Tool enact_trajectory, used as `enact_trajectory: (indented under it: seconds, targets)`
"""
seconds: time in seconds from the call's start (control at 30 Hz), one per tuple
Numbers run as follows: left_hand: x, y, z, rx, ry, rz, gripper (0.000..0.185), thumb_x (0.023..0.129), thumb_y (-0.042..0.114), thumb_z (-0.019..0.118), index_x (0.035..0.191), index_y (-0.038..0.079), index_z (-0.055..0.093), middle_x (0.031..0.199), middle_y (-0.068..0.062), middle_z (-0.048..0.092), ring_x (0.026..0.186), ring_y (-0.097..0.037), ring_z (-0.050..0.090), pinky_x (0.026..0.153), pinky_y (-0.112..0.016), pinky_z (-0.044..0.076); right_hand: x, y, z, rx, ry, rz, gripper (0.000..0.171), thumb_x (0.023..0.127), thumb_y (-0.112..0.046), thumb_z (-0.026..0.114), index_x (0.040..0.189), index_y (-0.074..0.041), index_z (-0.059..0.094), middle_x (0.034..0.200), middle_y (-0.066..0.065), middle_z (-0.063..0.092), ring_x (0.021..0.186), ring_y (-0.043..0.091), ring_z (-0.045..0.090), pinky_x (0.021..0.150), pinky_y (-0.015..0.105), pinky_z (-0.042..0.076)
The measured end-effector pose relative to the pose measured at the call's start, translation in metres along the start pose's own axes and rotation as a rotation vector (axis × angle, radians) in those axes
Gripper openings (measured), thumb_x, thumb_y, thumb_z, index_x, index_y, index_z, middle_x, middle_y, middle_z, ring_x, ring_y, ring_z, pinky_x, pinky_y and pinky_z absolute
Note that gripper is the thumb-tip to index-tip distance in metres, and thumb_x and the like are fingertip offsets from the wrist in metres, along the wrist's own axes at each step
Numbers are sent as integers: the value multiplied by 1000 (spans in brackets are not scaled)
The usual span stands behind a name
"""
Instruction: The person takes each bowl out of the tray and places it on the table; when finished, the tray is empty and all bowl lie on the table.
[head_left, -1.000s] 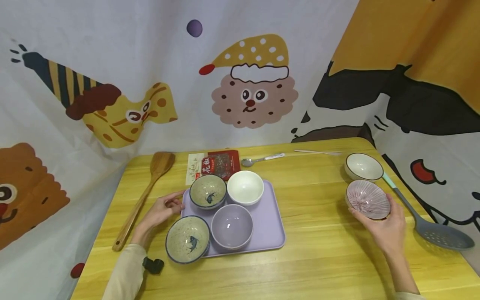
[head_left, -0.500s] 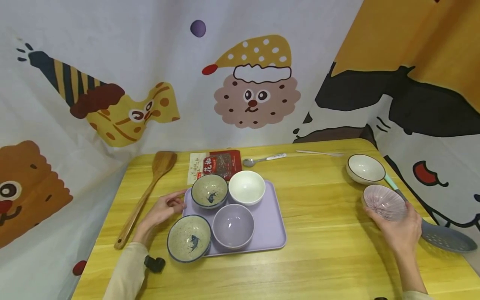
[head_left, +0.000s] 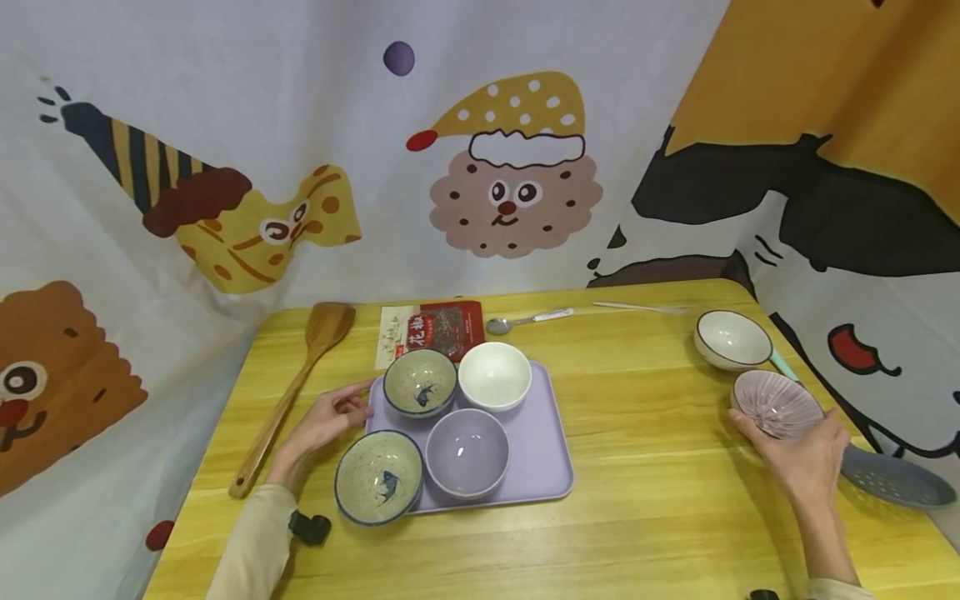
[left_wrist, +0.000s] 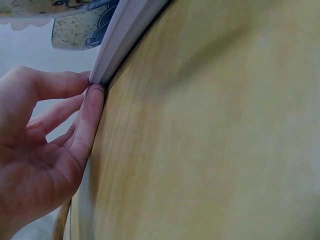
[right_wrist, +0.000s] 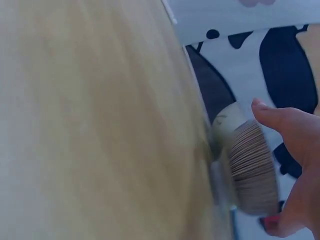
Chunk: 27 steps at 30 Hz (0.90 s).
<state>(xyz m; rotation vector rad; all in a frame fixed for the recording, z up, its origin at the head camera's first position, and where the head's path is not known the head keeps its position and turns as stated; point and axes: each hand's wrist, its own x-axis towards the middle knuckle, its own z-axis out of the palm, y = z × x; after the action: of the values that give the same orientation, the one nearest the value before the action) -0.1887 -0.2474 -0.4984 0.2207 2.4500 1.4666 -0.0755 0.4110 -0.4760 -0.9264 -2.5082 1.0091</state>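
Note:
My left hand (head_left: pixel 322 429) is at the left edge of the lilac tray (head_left: pixel 536 433); in the left wrist view its thumb and index finger pinch the tray's corner (left_wrist: pixel 107 65). On the tray stand a speckled fish bowl (head_left: pixel 408 379), a white bowl (head_left: pixel 495 375) and a lilac bowl (head_left: pixel 467 454). A second speckled fish bowl (head_left: pixel 367 475) overlaps the tray's front left corner. At the right, my right hand (head_left: pixel 806 454) holds a pink-striped bowl (head_left: pixel 776 404) from the near side, thumb and fingers spread around it, low over the table.
A brown-rimmed white bowl (head_left: pixel 731 337) stands just behind the striped one. Beside them lies a grey slotted turner (head_left: pixel 896 477) with a mint handle. A wooden spatula (head_left: pixel 296 383) lies at the left. Along the back are a red spice packet (head_left: pixel 450 325) and a small spoon (head_left: pixel 528 319).
My right hand has carried the striped bowl right and slightly toward me, away from the brown-rimmed bowl; over the last half second it moves little. My left hand stays at the tray.

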Motion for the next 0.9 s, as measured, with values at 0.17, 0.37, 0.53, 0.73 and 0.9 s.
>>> enact_trajectory:
  seconds: [0.17, 0.37, 0.53, 0.73, 0.9]
  targets:
    - [0, 0, 0, 21, -2, 1, 60, 94, 12, 69, 147, -3, 47, 111, -22, 65, 92, -16, 62, 77, -23, 55, -10, -25, -7, 16, 62, -110, 131, 77, -47, 85, 162, -7, -5, 166, 28, 2, 152, 49, 6, 123, 66, 8]
    - [1, -1, -2, 41, 0, -11, 59, 94, 14, 69, 148, -1, 48, 109, -20, 66, 91, -16, 62, 77, -24, 55, -24, -84, 1, 149, 128, -384, 109, 79, -32, 85, 163, -18, 18, 164, 14, 23, 150, 37, 24, 121, 65, 17]
    - [2, -2, -2, 55, -7, -1, 60, 94, 13, 70, 148, -2, 47, 107, -19, 66, 90, -18, 62, 76, -26, 55, -31, -121, 16, 204, 81, -544, 103, 79, -21, 86, 161, -13, 25, 159, 18, 32, 144, 39, 33, 119, 60, 27]
    - [2, -2, -1, 21, -19, 9, 61, 94, 12, 69, 148, -5, 45, 108, -22, 66, 88, -17, 61, 75, -26, 56, -35, -155, 39, 213, -71, -738, 102, 77, -13, 87, 158, -2, 26, 153, 28, 38, 139, 47, 38, 115, 61, 33]
    - [2, -2, -2, 18, -14, 19, 58, 95, 11, 68, 147, -5, 47, 108, -22, 64, 89, -16, 61, 75, -23, 55, -37, -177, 64, 147, -221, -840, 102, 77, -21, 88, 157, -1, 29, 152, 29, 39, 135, 50, 40, 108, 70, 35]
